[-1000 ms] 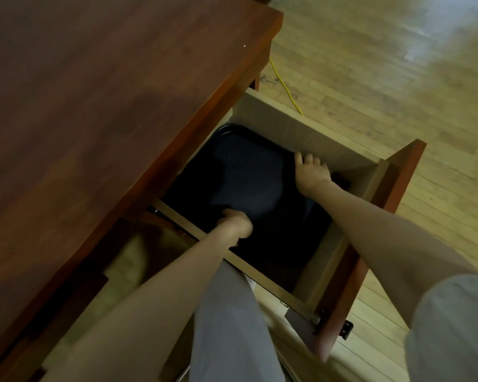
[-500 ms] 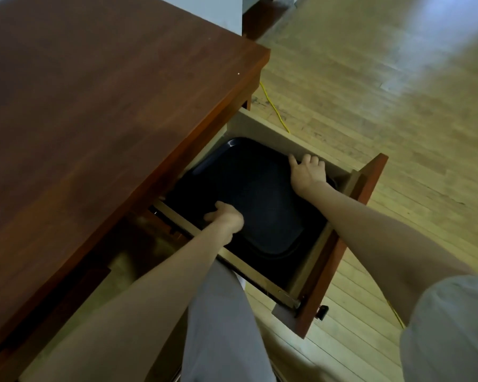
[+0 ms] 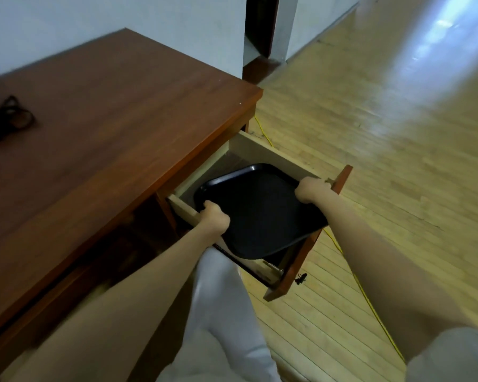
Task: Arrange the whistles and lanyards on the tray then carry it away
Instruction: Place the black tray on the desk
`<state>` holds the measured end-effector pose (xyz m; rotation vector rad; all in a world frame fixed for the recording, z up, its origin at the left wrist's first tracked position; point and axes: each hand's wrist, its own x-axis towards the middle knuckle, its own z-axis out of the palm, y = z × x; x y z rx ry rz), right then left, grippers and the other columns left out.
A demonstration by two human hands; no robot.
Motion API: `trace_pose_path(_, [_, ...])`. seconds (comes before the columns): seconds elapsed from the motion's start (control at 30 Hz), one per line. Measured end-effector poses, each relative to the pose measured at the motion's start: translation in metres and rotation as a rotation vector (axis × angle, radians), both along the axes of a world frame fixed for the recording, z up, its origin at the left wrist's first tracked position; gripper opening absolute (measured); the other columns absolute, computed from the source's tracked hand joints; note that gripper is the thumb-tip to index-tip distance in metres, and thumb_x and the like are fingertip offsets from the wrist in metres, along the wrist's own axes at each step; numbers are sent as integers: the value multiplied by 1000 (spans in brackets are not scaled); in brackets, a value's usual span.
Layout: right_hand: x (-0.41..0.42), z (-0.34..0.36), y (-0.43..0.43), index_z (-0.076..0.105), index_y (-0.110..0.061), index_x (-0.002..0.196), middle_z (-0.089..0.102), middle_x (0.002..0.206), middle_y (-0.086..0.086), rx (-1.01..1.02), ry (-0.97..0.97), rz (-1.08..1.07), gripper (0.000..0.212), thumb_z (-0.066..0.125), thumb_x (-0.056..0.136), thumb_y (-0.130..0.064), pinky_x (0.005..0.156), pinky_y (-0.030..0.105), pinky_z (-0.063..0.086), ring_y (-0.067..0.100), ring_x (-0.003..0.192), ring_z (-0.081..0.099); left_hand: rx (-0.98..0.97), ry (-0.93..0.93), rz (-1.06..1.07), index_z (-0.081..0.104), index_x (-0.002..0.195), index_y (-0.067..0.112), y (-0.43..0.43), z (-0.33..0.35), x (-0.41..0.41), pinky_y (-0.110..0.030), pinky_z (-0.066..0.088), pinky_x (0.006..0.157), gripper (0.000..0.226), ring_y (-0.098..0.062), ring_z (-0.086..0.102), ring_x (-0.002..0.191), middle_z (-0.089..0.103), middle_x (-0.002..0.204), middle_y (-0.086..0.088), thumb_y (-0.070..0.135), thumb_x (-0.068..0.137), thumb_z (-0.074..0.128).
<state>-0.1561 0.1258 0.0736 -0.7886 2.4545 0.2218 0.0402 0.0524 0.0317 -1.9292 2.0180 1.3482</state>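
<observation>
A black tray (image 3: 260, 213) is tilted up out of the open drawer (image 3: 262, 150) of a red-brown desk (image 3: 108, 139). My left hand (image 3: 214, 216) grips the tray's left rim. My right hand (image 3: 311, 190) grips its right rim near the drawer's front panel. A dark tangle of lanyards (image 3: 7, 117) lies on the desk top at the far left; I cannot make out any whistle among them.
The drawer's front panel (image 3: 309, 238) juts out over the wooden floor. A yellow cable (image 3: 370, 304) runs across the floor under the drawer. A white wall and a dark doorway (image 3: 261, 26) stand behind the desk. My light trouser leg is below the drawer.
Both hands have closed on the tray's rims and lifted it partly out of the drawer. The view has risen, and the desk top with the lanyards has come into sight.
</observation>
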Motion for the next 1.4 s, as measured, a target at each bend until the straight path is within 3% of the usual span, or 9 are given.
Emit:
trace_pose_path(0.2, [16, 14, 45, 57, -6, 99, 57, 120, 17, -180, 55, -55, 24, 36, 98, -18, 97, 40, 43, 35, 115, 50, -55, 112, -72, 28, 140, 5, 24, 32, 21, -40, 48, 97, 51, -34, 48, 119, 38, 138, -19, -3, 92, 42])
trace_pose_path(0.33, [28, 13, 74, 56, -7, 100, 59, 117, 19, -292, 124, -110, 21, 40, 96, -19, 95, 40, 39, 35, 111, 52, -151, 131, -170, 42, 124, 11, 37, 49, 31, -41, 49, 93, 37, -31, 49, 113, 40, 131, -14, -5, 90, 41])
trace_pose_path(0.43, [37, 21, 92, 54, -4, 111, 58, 117, 20, -356, 250, -89, 21, 43, 92, -5, 97, 41, 39, 36, 111, 51, -190, 182, -184, 44, 110, 15, 42, 62, 36, -42, 48, 91, 31, -33, 47, 112, 39, 127, -13, -8, 88, 39])
trace_pose_path(0.6, [50, 27, 98, 52, -5, 118, 59, 115, 21, -498, 316, -82, 29, 42, 91, -2, 88, 44, 46, 38, 106, 54, -296, 265, -151, 43, 100, 17, 44, 89, 48, -32, 42, 66, 33, -33, 46, 111, 37, 124, -9, -12, 87, 37])
trace_pose_path(0.73, [72, 37, 84, 50, -5, 122, 56, 114, 22, -623, 280, -67, 32, 39, 92, -2, 86, 44, 46, 39, 105, 52, -390, 305, -83, 44, 99, 19, 33, 111, 71, -44, 47, 87, 36, -33, 44, 113, 36, 126, -7, -13, 85, 38])
trace_pose_path(0.97, [135, 50, 10, 42, -11, 136, 48, 128, 20, -782, 88, 143, 47, 35, 92, 2, 98, 51, 43, 40, 119, 44, -474, 233, 152, 45, 98, 18, 0, 127, 160, -37, 43, 80, 30, -31, 43, 111, 36, 124, -9, -9, 84, 41])
trace_pose_path(1.2, [226, 49, -68, 44, -10, 134, 49, 128, 17, -831, -45, 448, 41, 33, 96, -2, 94, 50, 44, 38, 116, 45, -449, 177, 444, 44, 93, 17, -4, 116, 267, -41, 48, 86, 24, -34, 46, 108, 29, 113, -5, -6, 85, 45])
trace_pose_path(1.4, [299, 39, -108, 51, -12, 128, 56, 121, 15, -818, -105, 660, 36, 36, 96, -4, 90, 46, 48, 35, 112, 50, -401, 155, 656, 43, 95, 15, 24, 102, 332, -35, 43, 67, 23, -28, 46, 92, 27, 113, -5, -5, 85, 45])
